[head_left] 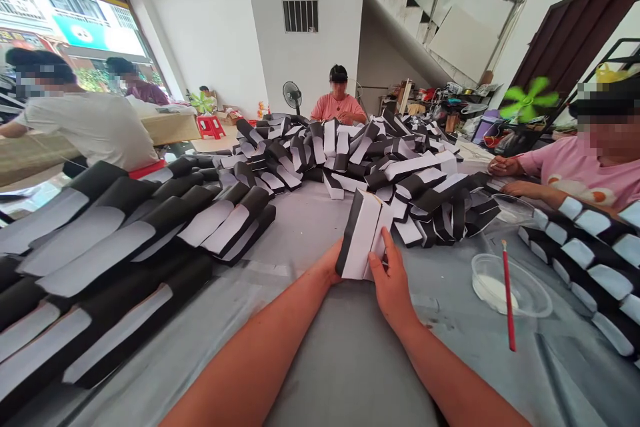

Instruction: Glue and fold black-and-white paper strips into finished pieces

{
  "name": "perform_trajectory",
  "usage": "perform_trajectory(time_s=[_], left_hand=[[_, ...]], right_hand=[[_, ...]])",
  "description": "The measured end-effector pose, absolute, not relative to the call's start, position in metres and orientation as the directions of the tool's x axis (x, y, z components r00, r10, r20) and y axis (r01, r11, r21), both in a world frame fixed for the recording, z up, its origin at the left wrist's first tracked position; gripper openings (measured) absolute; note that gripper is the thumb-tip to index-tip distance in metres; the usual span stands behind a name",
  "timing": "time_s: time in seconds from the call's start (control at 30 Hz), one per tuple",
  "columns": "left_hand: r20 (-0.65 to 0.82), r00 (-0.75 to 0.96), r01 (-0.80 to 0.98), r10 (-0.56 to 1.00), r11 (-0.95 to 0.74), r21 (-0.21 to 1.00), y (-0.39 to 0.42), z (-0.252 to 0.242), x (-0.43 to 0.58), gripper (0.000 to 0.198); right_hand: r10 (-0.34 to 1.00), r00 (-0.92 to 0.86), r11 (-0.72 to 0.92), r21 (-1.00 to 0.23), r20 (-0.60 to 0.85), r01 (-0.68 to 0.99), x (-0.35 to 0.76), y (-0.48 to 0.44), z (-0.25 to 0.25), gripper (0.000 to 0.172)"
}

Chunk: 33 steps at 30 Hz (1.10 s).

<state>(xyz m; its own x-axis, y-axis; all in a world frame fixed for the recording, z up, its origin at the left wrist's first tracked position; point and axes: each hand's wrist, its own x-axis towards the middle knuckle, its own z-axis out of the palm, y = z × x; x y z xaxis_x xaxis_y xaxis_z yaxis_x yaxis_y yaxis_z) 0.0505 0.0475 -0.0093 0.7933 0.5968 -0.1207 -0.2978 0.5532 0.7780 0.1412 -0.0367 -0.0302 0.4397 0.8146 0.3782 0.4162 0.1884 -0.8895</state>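
Above the table in front of me is a folded paper box (363, 237), white on the side facing me with black along its left edge. A lengthwise seam runs down its white side. My left hand (335, 263) grips it from behind and the left, its fingers mostly hidden by the paper. On the right side, my right hand (391, 275) is closed on the box, thumb and fingers pressed against the white flap. Beyond it lies a large heap of similar black-and-white paper pieces (345, 147).
Stacked paper pieces (120, 233) fill the left of the grey table (345, 360). At right are a plastic bowl (537, 303) of white paste, a red-handled brush (509, 300) and rows of folded pieces (595, 273). People sit across, right and far left.
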Motion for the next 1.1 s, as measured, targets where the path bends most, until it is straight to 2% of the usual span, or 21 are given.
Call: perform_trajectory(time_s=[0.17, 0.53, 0.8, 1.1], left_hand=[[-0.162, 0.782, -0.264, 0.602, 0.554, 0.789, 0.046, -0.006, 0.05, 0.026], [-0.222, 0.783, -0.21, 0.581, 0.583, 0.785, 0.044, -0.003, 0.049, 0.026], [-0.279, 0.751, -0.164, 0.599, 0.579, 0.799, 0.045, 0.0, 0.051, 0.034], [-0.277, 0.736, -0.149, 0.618, 0.546, 0.824, 0.047, -0.005, 0.052, 0.039]], right_hand=[[0.797, 0.448, 0.199, -0.877, 0.405, 0.438, 0.142, -0.035, -0.031, 0.056], [0.756, 0.428, 0.215, -0.805, 0.495, 0.553, 0.157, -0.029, -0.005, 0.054], [0.733, 0.411, 0.229, -0.765, 0.542, 0.601, 0.161, -0.026, -0.008, 0.052], [0.737, 0.407, 0.253, -0.779, 0.539, 0.574, 0.163, -0.025, -0.007, 0.05]])
